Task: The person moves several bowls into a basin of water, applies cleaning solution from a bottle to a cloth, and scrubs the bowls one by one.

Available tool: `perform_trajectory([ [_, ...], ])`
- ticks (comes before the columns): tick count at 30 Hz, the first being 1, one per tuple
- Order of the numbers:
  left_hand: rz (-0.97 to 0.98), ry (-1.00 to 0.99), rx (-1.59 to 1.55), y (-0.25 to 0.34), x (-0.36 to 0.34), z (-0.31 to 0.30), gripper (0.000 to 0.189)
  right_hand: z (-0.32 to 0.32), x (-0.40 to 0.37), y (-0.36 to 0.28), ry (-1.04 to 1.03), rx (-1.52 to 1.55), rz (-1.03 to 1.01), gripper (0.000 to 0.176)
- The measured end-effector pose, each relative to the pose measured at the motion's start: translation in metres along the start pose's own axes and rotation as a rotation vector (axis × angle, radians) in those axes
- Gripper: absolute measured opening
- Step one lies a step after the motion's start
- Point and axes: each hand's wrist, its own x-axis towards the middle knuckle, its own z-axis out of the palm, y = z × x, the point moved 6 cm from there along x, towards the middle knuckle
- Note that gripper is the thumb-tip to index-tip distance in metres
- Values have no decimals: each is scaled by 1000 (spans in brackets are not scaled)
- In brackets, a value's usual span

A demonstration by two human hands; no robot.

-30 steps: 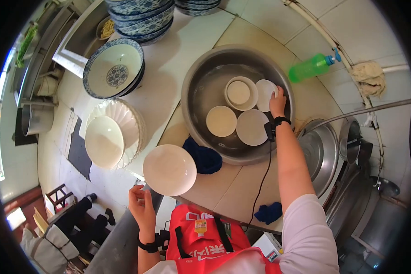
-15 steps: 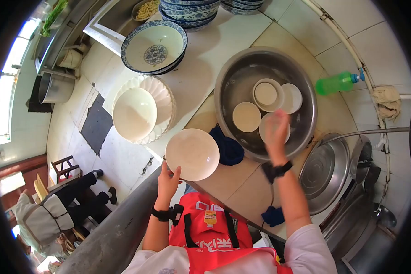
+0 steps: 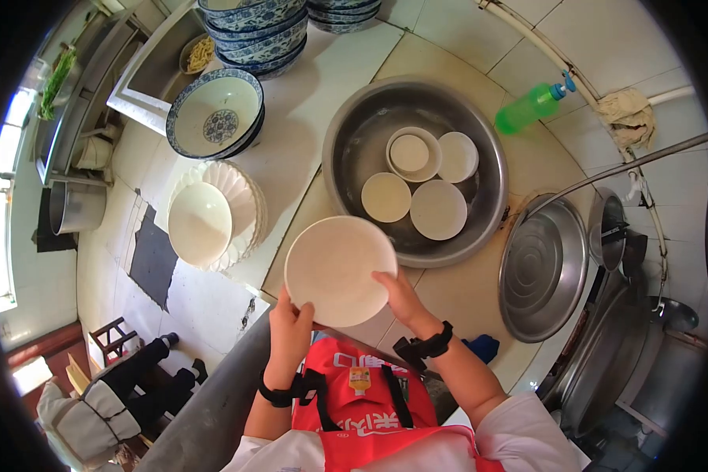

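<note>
A white plate [image 3: 340, 267] is held between both hands in front of the red apron. My left hand [image 3: 291, 326] grips its lower left edge, thumb on the rim. At its right edge, my right hand [image 3: 401, 299] is closed with the thumb over the rim. Just beyond stands a large metal basin [image 3: 492, 189] holding several small white bowls [image 3: 439, 210]. To the left, a white dish [image 3: 200, 226] rests on scalloped white plates [image 3: 248, 212]. Blue-patterned bowls [image 3: 216, 114] sit behind them.
Taller stacks of blue-patterned bowls [image 3: 263, 39] stand at the back. A green bottle [image 3: 527, 108] is by the wall, a metal lid [image 3: 543, 271] and pans on the right. A large grey pipe [image 3: 212, 409] runs at lower left; beyond it is another person [image 3: 86, 417].
My right hand has left the small bowls in the basin and come back to take hold of the plate's right edge. The head view has shifted to the right.
</note>
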Motion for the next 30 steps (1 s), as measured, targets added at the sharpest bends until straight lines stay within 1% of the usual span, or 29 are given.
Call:
perform_trajectory([
  [1,48,-26,98,18,1,10,48,-7,2,-6,28,109,60,52],
  [2,54,-31,98,34,1,17,48,-13,4,-13,54,219,121,51],
  [4,144,-82,278,66,3,33,53,-27,21,-37,91,275,107,52],
  [5,216,-56,284,75,3,35,54,-28,32,-44,0,414,156,53],
  [6,219,-61,283,76,4,35,54,-26,44,-51,-93,553,205,54],
  [8,398,-32,411,86,3,34,54,-23,74,-56,-160,684,283,55],
  [9,404,-40,412,84,5,33,54,-18,89,-57,-91,861,335,49],
  [10,384,-56,440,78,6,31,54,-14,106,-56,-88,864,325,49],
  [12,369,-79,473,73,8,27,54,-5,142,-49,-91,1224,358,40],
  [13,328,-99,505,70,10,25,52,-3,155,-47,-89,1229,350,40],
  [15,283,-116,564,71,13,23,50,2,172,-39,69,1534,501,36],
  [16,285,-121,568,71,16,22,50,3,178,-40,70,1539,496,36],
  [18,292,-104,603,72,20,17,50,9,185,-37,114,1792,613,37],
  [19,295,-109,605,73,23,16,50,8,191,-36,115,1796,607,37],
  [21,319,-84,593,74,29,14,51,8,203,-30,104,1877,688,37],
  [22,322,-91,596,74,32,14,51,8,210,-26,105,1882,681,37],
  [24,339,-123,628,72,36,15,52,5,224,-22,79,1727,553,34],
  [25,339,-133,634,71,37,15,52,4,229,-23,84,1737,545,34],
  [27,338,-179,617,70,39,17,52,7,236,-29,17,1935,651,34],
  [28,337,-187,620,70,40,18,52,7,239,-30,22,1942,646,34],
  [30,359,-219,629,71,41,21,52,-2,250,-26,137,1839,499,35],
])
